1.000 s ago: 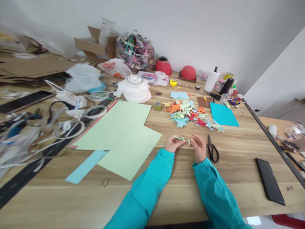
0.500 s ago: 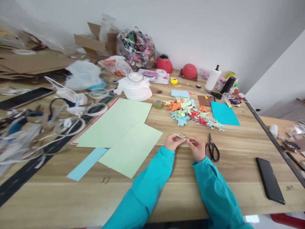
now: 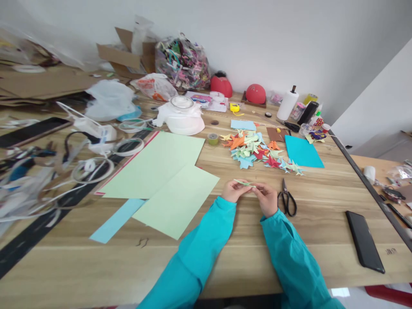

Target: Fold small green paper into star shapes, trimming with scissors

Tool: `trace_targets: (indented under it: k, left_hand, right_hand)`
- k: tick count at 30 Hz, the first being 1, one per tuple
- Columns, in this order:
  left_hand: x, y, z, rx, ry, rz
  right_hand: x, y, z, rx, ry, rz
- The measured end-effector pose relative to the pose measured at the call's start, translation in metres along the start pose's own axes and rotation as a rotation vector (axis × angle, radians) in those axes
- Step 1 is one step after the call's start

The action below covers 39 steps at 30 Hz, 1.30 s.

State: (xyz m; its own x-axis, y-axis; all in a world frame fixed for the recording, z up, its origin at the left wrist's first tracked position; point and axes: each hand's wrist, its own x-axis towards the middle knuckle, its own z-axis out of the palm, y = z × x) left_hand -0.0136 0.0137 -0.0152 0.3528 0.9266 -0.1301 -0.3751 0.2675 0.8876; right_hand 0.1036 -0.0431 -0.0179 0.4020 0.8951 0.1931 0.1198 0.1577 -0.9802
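Note:
A small folded strip of light green paper [image 3: 243, 183] is pinched between both hands above the middle of the table. My left hand [image 3: 233, 191] grips its left part, thumb and fingers closed. My right hand [image 3: 266, 199] pinches the right end, fingertips meeting the left hand's. Its exact folds are too small to make out. Just right of my right hand lies a pair of black-handled scissors [image 3: 287, 199], blades pointing away. Beyond the hands is a pile of folded paper cranes [image 3: 249, 148] in green, orange, red and blue.
Light green sheets [image 3: 180, 201] and a blue strip [image 3: 117, 221] lie left of my hands. A tape roll [image 3: 213, 138] stands behind them. Turquoise paper [image 3: 304, 151] is right of the pile, a black phone [image 3: 365, 241] near right. Cables [image 3: 93, 169] clutter the left.
The view has shifted very slightly. Both hands keep the green paper in nearly the same place, with only a small movement of the fingers.

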Motion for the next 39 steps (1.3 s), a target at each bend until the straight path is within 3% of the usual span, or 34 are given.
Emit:
trace_targets:
  k: [39]
  left_hand:
    - [-0.0027, 0.0044, 0.0036, -0.063, 0.007, -0.048]
  right_hand:
    - [0.0005, 0.0000, 0.0003, 0.040, 0.014, 0.027]
